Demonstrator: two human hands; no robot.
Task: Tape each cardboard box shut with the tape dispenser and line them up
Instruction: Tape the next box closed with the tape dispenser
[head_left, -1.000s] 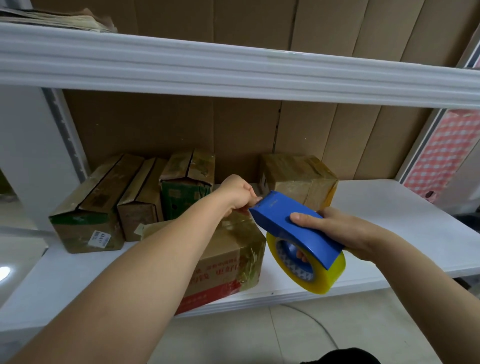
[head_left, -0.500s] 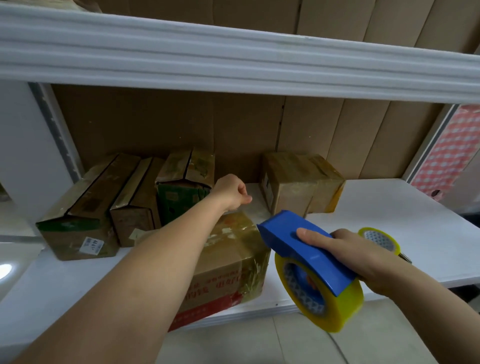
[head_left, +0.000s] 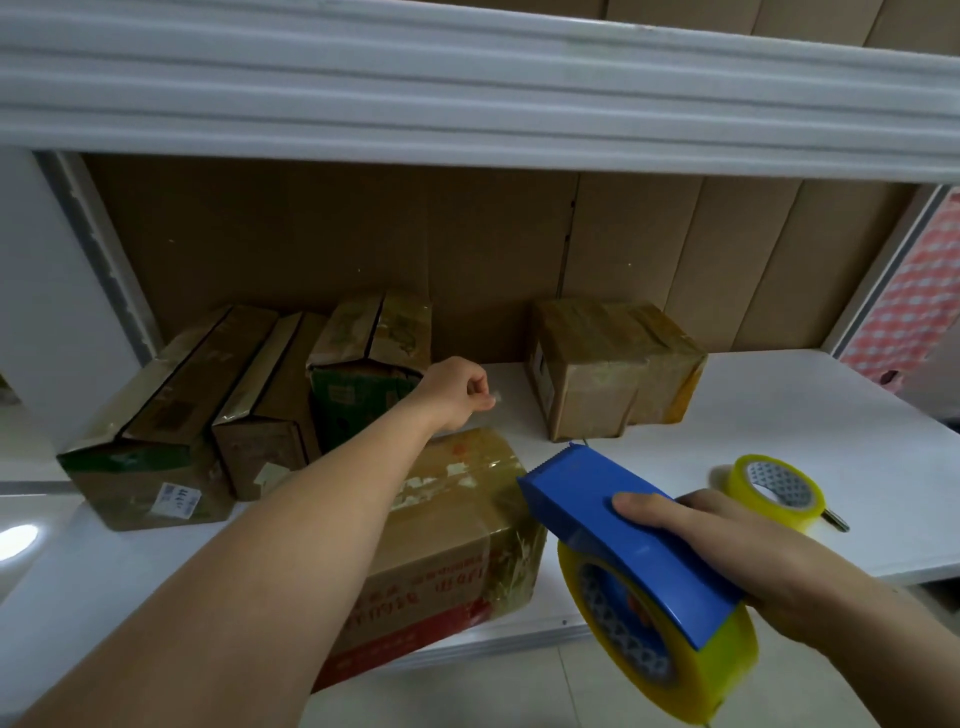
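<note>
Nearest us, our right hand grips the blue dispenser, fingers curled over its top, with the yellow tape roll mounted under it; it hangs off the front edge of the shelf, its toothed end pointing at the near box. That box sits at the shelf's front edge, glossy with tape across its top, red print on its near face. To the right, a spare roll lies on the shelf, with a small dark thing poking out beside it, too blurred to name.

Farther in, our left hand reaches over the far end of the near box, fingers curled together; it seems to pinch a small pale scrap, perhaps tape, though we cannot tell for sure.

At the back stand four boxes: three side by side on the left, touching, and one apart on the right, all against the cardboard backing.
</note>
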